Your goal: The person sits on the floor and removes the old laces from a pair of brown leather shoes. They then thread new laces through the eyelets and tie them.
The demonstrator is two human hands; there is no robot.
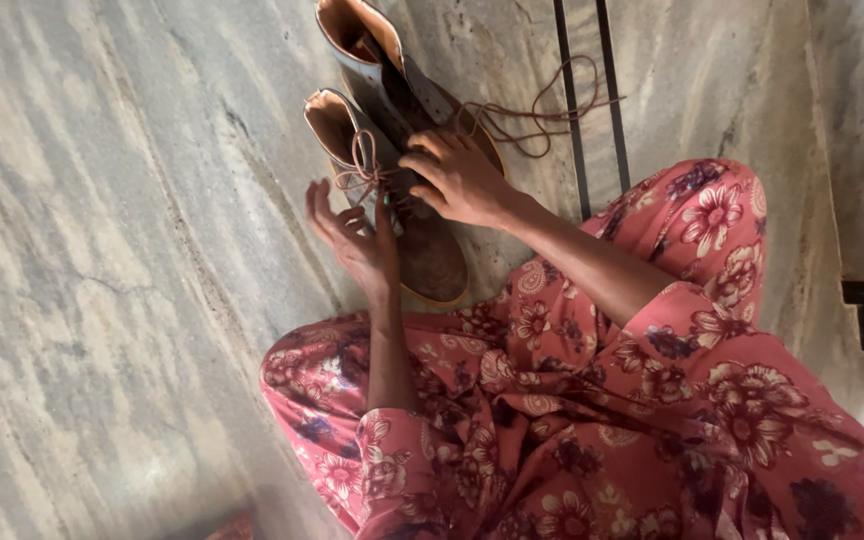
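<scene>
Nearest: a pink floral garment (592,420), worn by the seated person, is spread over the lap and knees across the lower right of the view.

Left hand (357,235): held palm-up just beside the near boot, fingers loosely curled around a strand of reddish-brown lace (367,175); the strand is pinched lightly, not pulled tight as far as can be seen.

Right hand (457,180): laid over the tongue and eyelet area of the near boot, fingers pressed together on the lace crossing.

Near boot (422,250): brown leather ankle boot with a pale sole edge and tan lining, lying on the floor between the hands and the knees, toe toward the person. Lacing is judged partly done: crossings are seen at the upper eyelets, no finished knot is visible.

Far boot (372,50): matching boot, touching the near one, collar open. Its loose lace (542,110) trails slack across the floor to the right; lacing here is judged still outstanding.

Farthest: grey veined stone floor (102,250), crossed by two dark inlaid strips (587,110).

Packages, labels, signs: none discernible anywhere in view; no marking can be made out on either boot.
</scene>
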